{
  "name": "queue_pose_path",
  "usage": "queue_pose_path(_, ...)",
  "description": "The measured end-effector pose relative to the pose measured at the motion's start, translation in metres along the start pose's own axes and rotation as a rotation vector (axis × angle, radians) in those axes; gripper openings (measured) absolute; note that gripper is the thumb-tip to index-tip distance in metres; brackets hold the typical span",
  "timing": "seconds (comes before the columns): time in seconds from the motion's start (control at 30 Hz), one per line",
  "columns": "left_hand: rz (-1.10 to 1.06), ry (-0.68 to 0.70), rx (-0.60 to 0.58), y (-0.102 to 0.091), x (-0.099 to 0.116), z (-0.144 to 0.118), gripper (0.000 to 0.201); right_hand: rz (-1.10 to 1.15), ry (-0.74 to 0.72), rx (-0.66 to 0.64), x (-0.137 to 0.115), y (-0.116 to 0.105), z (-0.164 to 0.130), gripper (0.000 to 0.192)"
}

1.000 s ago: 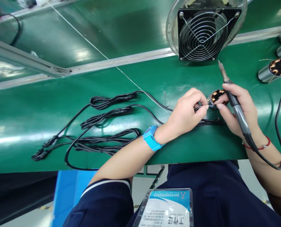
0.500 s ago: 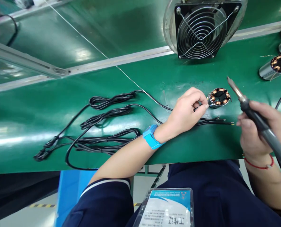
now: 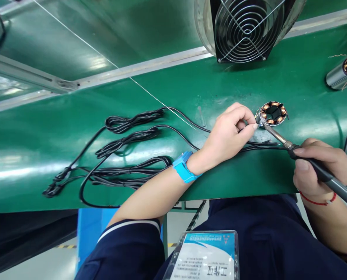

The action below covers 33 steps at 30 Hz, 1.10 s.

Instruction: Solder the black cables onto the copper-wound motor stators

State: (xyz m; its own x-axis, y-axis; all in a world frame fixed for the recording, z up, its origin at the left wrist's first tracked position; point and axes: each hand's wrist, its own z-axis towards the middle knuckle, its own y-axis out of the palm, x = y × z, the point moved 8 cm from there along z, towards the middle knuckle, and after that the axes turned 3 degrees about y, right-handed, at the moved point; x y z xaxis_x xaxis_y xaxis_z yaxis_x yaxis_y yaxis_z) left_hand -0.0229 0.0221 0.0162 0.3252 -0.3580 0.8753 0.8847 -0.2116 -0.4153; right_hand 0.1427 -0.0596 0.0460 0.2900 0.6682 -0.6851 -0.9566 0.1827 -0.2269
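L hand (image 3: 228, 134) pinches a thin wire at the stator (image 3: 272, 114) on the green bench (image 3: 74, 155); R hand (image 3: 319, 167) is clamped on the soldering iron (image 3: 307, 161), tip at that joint. Best w/ a steady tip and the wire held still. Joint itself too small to make out; iron's handle is cut off at the frame edge.

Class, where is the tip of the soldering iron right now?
In the head view, right of centre: the soldering iron tip touches the small wound coil, beside the left hand fingertips.
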Motion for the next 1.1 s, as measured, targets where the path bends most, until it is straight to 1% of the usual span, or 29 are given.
queue_pose_path(0.1, 0.013, -0.005, 0.006, -0.0007, -0.0002, -0.0001, 0.014, -0.004, -0.007, -0.007, -0.0005, 0.0003, 0.0011, 0.039)
queue_pose_path(0.3, 0.009, -0.013, 0.005, -0.0003, -0.0008, 0.0, 0.014, -0.033, 0.043, -0.001, 0.0008, -0.0006, 0.0016, 0.036)
queue_pose_path(0.47, -0.019, -0.01, 0.01, 0.0001, 0.0002, 0.0, 0.016, -0.016, -0.007, -0.021, -0.0017, 0.0016, 0.0018, 0.04)
queue_pose_path(0.57, -0.025, -0.01, 0.012, 0.0, 0.0006, -0.0002, 0.016, -0.028, -0.021, 0.023, -0.0023, -0.0012, 0.0026, 0.036)
queue_pose_path(0.63, -0.022, -0.006, 0.01, 0.0001, 0.0009, -0.0002, 0.016, -0.037, -0.021, 0.038, -0.0023, -0.0024, 0.0023, 0.036)
queue_pose_path(0.77, -0.018, -0.014, 0.009, 0.0007, -0.0007, 0.0002, 0.016, -0.033, -0.001, 0.008, -0.0003, -0.0002, 0.0004, 0.038)
queue_pose_path(0.83, -0.014, -0.016, 0.011, 0.0007, -0.0014, 0.0004, 0.015, -0.033, 0.002, 0.026, 0.0007, -0.0015, 0.0002, 0.036)
queue_pose_path(0.97, 0.02, -0.002, 0.008, 0.0006, -0.0008, 0.0005, 0.013, -0.1, -0.036, 0.076, -0.0008, -0.0045, 0.0029, 0.036)
queue_pose_path(1.1, 0.013, -0.004, 0.01, 0.0005, -0.0007, 0.0001, 0.012, -0.192, 0.0, 0.021, 0.0032, 0.0002, 0.004, 0.045)
